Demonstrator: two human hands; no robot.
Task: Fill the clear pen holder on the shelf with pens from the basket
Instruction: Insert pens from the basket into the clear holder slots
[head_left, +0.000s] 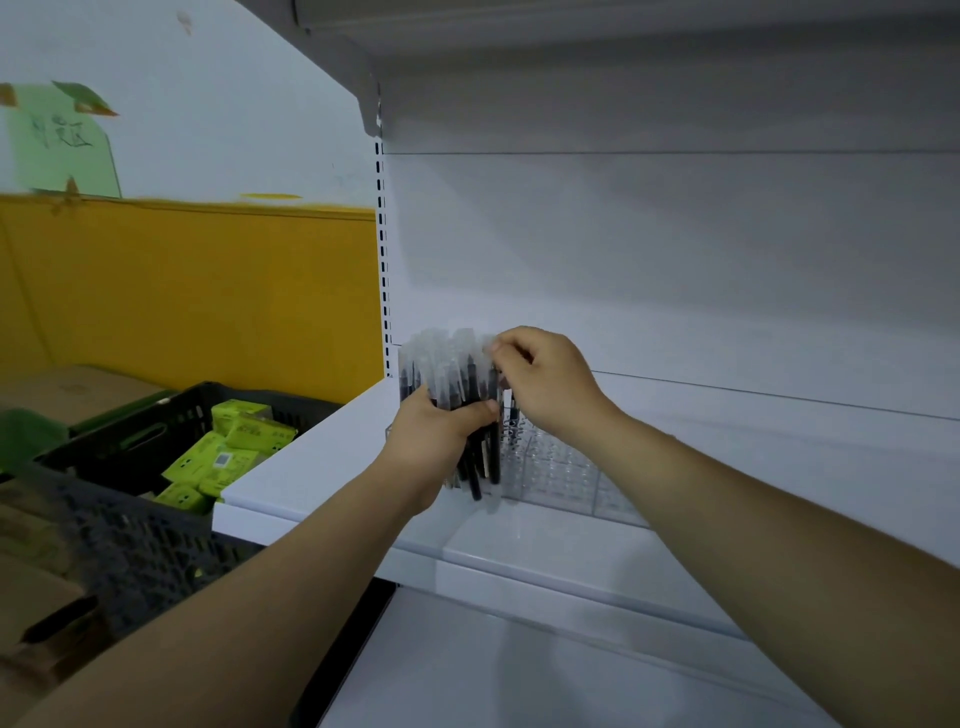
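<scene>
My left hand (436, 436) grips a bundle of black pens with clear caps (447, 374), held upright over the left end of the clear pen holder (561, 473) on the white shelf (322, 467). My right hand (545, 384) is beside the bundle's top right and pinches the capped end of one pen there. The holder's grid of clear slots shows to the right of the bundle; one pen seems to stand in it behind my right hand. The dark basket (130, 525) sits low at the left, beside the shelf's end.
Green packets (223, 452) lie in the basket. Cardboard boxes (78, 395) stand behind and in front of it at the left. A yellow wall panel (197, 291) is behind. An upper shelf (623, 31) overhangs, and a lower shelf (519, 675) lies below.
</scene>
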